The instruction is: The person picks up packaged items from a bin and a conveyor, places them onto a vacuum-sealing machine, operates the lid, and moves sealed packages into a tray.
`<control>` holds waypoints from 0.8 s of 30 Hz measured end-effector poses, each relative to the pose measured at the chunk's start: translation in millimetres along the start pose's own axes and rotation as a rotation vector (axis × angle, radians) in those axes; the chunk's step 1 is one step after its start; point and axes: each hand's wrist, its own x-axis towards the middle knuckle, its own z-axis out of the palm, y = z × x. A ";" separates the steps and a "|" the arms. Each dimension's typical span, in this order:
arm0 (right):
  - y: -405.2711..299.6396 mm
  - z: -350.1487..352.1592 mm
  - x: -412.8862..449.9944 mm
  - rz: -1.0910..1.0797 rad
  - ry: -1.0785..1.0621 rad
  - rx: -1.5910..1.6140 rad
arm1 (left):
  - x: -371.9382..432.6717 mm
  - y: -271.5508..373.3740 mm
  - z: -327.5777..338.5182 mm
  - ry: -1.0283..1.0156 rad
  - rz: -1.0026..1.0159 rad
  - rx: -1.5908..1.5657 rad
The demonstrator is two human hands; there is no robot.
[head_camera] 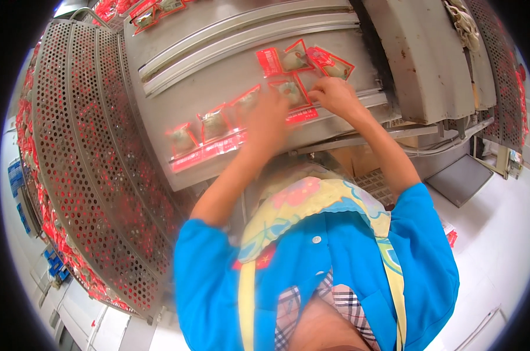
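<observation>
Red-edged clear plastic food packets lie on a metal work surface (195,103) before me. My left hand (269,116), blurred, is over the near row, beside a packet (246,103) at its left; its fingers are too smeared to read. Farther left along the near edge lie two more packets (214,125) (182,140). My right hand (335,95) is at the right, fingers bent, next to a packet (289,92) between the hands. Whether it grips anything cannot be told. Just beyond it lie a tilted packet (333,66) and another packet (295,59).
A tall perforated metal basket (94,153) full of red packets stands close at the left. Metal rails (247,39) cross the surface behind the packets. A metal housing (423,66) rises at the right, with cloth gloves (462,26) hanging on it. More packets (146,19) lie beyond the rails.
</observation>
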 end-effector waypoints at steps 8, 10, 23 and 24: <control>10.9 -6.8 -7.7 0.023 0.075 -0.174 | -9.0 -0.7 6.9 -0.232 0.298 -0.148; 20.8 -3.7 -0.7 0.059 0.104 -0.114 | -6.3 -2.2 4.5 -0.283 0.227 -0.252; 67.1 10.8 35.1 -0.032 0.213 0.272 | 151.5 -54.6 26.7 -0.350 -0.148 -0.138; 67.1 11.9 35.9 -0.059 0.201 0.336 | 159.3 -57.0 24.6 -0.414 -0.107 -0.205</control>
